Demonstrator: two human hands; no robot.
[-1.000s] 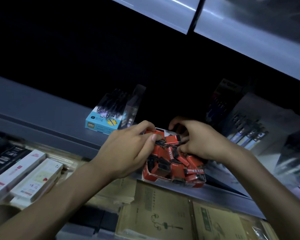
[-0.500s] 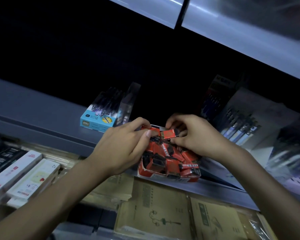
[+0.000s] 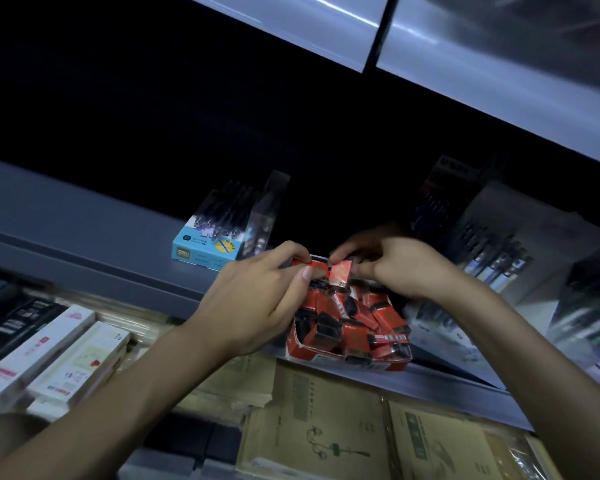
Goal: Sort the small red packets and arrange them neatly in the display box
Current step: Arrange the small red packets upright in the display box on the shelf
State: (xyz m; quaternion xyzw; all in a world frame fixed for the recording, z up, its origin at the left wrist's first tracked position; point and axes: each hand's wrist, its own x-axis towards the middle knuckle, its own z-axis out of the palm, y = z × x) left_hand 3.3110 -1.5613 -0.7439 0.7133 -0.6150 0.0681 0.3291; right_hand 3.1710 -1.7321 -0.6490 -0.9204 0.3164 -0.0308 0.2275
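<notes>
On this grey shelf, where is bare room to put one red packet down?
Bare: the grey shelf left of the blue pen box. Between that box and the red display box, the left hand fills the gap. Right of it, pen packs crowd the shelf.

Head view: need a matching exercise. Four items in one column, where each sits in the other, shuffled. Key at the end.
Items
1. blue pen box
2. display box
3. raised red packet
4. white boxes

Places
A. lower level, far left
B. pinched by the right hand, over the back of the display box
C. on the shelf, left of the display box
D. at the shelf's front edge, holding jumbled red packets

Pairs: 1-C, 2-D, 3-B, 4-A
</notes>
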